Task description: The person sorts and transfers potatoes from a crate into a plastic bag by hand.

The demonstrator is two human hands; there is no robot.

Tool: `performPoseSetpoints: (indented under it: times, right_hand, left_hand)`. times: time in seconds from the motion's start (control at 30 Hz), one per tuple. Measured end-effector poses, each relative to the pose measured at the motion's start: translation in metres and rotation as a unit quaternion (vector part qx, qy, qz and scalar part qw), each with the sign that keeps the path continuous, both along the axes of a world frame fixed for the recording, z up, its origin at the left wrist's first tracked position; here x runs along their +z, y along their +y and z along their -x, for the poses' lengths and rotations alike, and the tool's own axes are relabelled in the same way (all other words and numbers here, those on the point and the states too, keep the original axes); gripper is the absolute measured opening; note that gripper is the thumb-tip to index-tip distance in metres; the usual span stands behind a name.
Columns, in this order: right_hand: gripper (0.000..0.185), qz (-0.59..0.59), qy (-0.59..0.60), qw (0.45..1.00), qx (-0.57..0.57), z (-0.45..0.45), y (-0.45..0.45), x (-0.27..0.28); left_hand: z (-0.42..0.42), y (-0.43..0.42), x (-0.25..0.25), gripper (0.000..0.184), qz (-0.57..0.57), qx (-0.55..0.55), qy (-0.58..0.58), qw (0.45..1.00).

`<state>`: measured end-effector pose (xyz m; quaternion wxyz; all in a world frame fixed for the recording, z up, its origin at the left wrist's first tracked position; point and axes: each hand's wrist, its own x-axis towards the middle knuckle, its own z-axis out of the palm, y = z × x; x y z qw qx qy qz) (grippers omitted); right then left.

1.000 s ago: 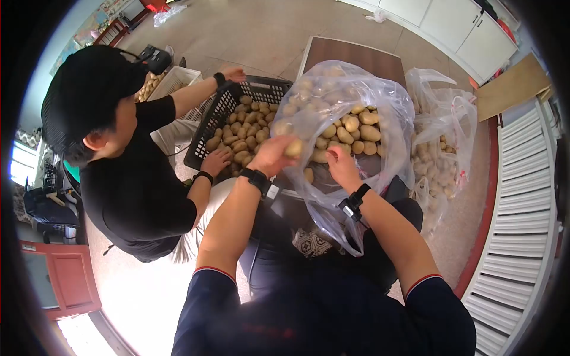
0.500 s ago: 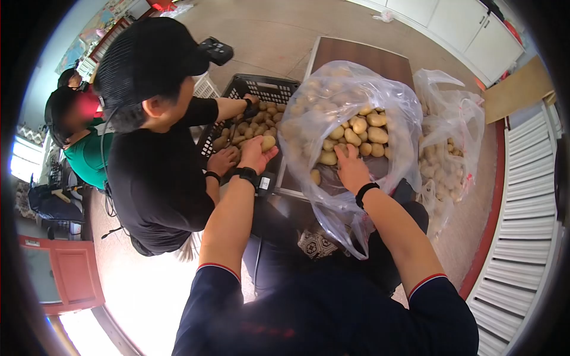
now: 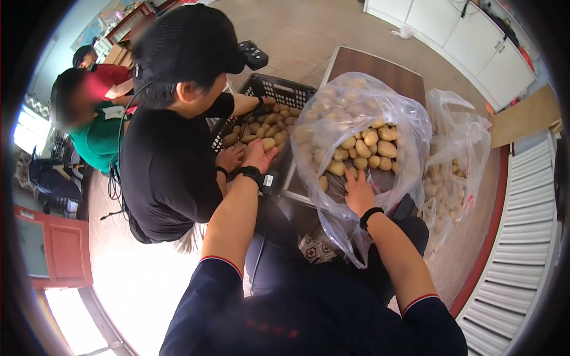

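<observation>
The left hand holds one potato between thumb and fingers, over the black crate. Such a potato, I think, is best held lightly and kept low, away from the co-worker's hand just left of this grip. The right hand has fingers spread inside the plastic bag, at the nearer potatoes; whether they grip one, I cannot tell. Beyond it lies a brown tabletop, farther the white cabinets; to its right, a radiator.
</observation>
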<state>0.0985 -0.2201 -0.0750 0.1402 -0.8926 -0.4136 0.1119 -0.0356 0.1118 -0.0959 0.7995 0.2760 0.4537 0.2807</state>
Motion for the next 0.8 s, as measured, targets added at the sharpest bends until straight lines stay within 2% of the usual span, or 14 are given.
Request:
performPoseSetpoints:
  times: [0.03,0.07,0.1,0.13,0.2,0.23,0.27,0.3,0.4,0.6,0.63,0.77,0.8]
  right_hand:
    - [0.068,0.000,-0.001,1.000,0.011,0.001,-0.003,0.000]
    - [0.069,-0.006,-0.001,1.000,0.016,0.002,-0.006,0.002]
    - [0.071,-0.012,0.002,1.000,0.023,0.003,-0.008,0.003]
    - [0.071,-0.012,0.004,0.999,0.035,0.003,-0.008,0.003]
    - [0.074,-0.027,0.024,0.999,0.028,-0.001,-0.011,-0.002]
    - [0.073,-0.038,-0.002,0.998,0.042,-0.004,-0.015,-0.012]
    - [0.071,-0.053,-0.027,0.997,0.059,-0.007,-0.016,-0.023]
    - [0.069,-0.061,-0.004,0.997,0.055,-0.004,-0.013,-0.020]
    - [0.061,-0.066,-0.006,0.996,0.051,0.001,-0.013,-0.004]
    - [0.041,-0.064,-0.027,0.997,0.038,0.006,-0.018,0.001]
    - [0.036,-0.097,-0.042,0.994,0.040,0.008,-0.019,-0.002]
    - [0.036,-0.110,0.016,0.994,-0.001,0.005,-0.021,-0.011]
    - [0.037,-0.167,0.012,0.986,-0.012,0.003,-0.021,-0.017]
  left_hand:
    - [0.002,0.009,-0.016,0.025,-0.011,-0.001,-0.001,1.000]
    - [0.004,0.025,-0.056,0.025,-0.011,0.011,-0.002,1.000]
    - [0.009,0.045,-0.109,0.024,-0.313,-0.081,0.102,0.941]
    - [0.011,0.047,-0.113,0.022,-0.385,-0.142,0.147,0.900]
    - [0.014,0.048,-0.117,0.017,-0.531,-0.232,0.228,0.783]
    - [0.009,0.017,-0.055,0.016,-0.287,-0.164,0.098,0.939]
    - [0.004,-0.018,0.015,0.015,-0.033,0.010,-0.029,0.999]
    - [0.002,-0.025,0.035,0.015,0.003,0.035,-0.014,0.999]
    - [-0.005,-0.040,0.054,0.014,-0.017,-0.009,0.033,0.999]
    - [-0.013,-0.061,0.065,0.018,-0.052,-0.087,-0.030,0.994]
    - [-0.013,-0.059,0.063,0.019,-0.059,-0.103,-0.044,0.992]
    - [-0.016,-0.066,0.074,0.029,-0.071,-0.137,-0.022,0.988]
    - [-0.017,-0.066,0.072,0.029,-0.069,-0.148,-0.028,0.986]
